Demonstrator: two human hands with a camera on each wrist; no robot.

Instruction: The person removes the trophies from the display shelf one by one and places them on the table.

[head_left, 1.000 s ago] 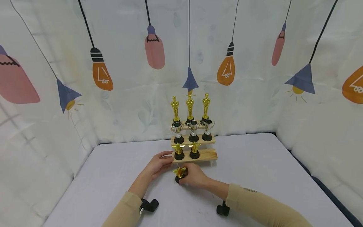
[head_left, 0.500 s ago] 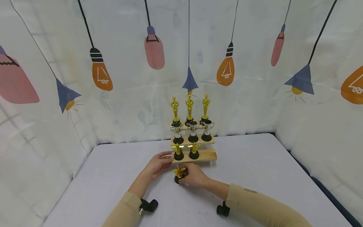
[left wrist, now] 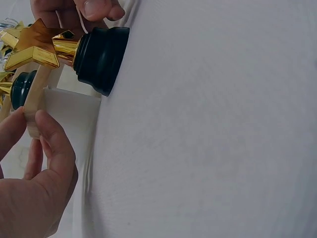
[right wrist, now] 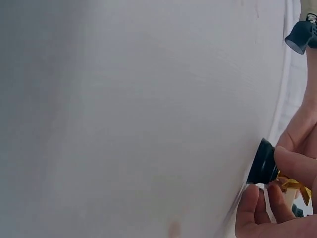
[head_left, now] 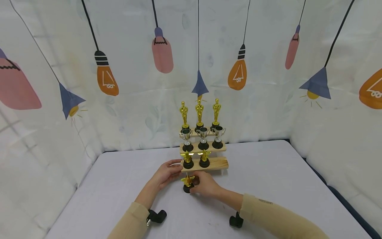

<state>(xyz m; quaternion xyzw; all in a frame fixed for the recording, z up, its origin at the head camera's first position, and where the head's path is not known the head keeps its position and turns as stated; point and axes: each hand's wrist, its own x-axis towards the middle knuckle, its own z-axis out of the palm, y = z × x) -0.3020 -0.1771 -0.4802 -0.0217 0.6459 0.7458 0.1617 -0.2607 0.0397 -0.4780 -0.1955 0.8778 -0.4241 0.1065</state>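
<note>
In the head view, my left hand (head_left: 169, 173) pinches the left end of the lowest wooden shelf (head_left: 220, 162) of a tiered display stand; the left wrist view shows this shelf end (left wrist: 33, 116) between thumb and fingers. Low in front of the stand, my right hand (head_left: 206, 185) has its thumb and fingers about the black base of a gold star trophy (head_left: 188, 184). That trophy stands upright with its base (left wrist: 104, 57) down on the cloth. Two more star trophies, a left one (head_left: 188, 160) and a middle one (head_left: 204, 159), stand on the lowest shelf.
Three silver cup trophies (head_left: 203, 137) fill the middle shelf. Three gold figure trophies (head_left: 199, 114) stand on the top one. A white cloth covers the table (head_left: 262, 186), and a lamp-printed curtain (head_left: 134, 83) hangs behind and at both sides.
My right hand has shifted slightly to the right against the star trophy, so more of its black base shows. My left hand stays at the shelf end.
</note>
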